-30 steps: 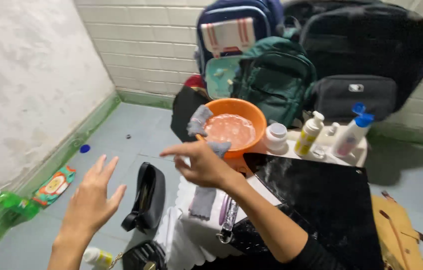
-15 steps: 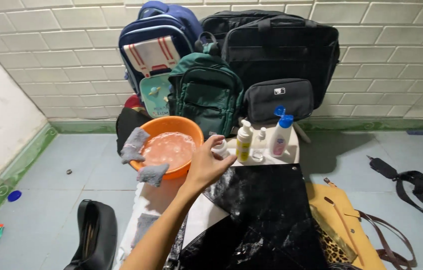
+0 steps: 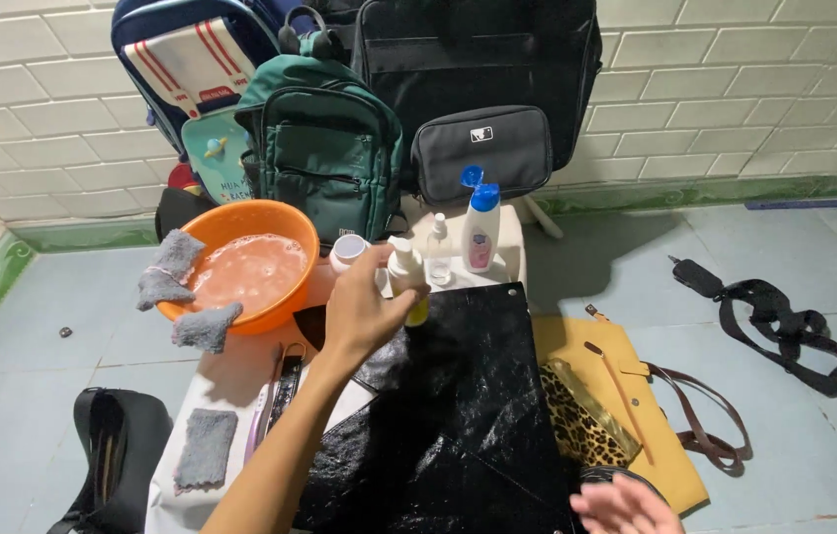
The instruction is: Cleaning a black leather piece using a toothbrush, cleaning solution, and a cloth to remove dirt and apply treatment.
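Now our left hand [image 3: 364,311] has closed its grip on the yellow-bottomed bottle [image 3: 405,277] it was reaching for; right hand [image 3: 626,506] open, low right.

A: Bright, even light; glare speckles the black plastic sheet [image 3: 458,396], and soft shadows fall right of the bags onto the floor [image 3: 616,267].

B: Sharp mid-frame; the hand [image 3: 626,506] at the lower right edge blurs, and the wall lines bow.

Low white table [image 3: 230,381]: orange basin [image 3: 240,267], grey cloth [image 3: 206,447], bottles [image 3: 483,227], black bag [image 3: 448,415]. Blue tiled floor [image 3: 23,376] beneath.
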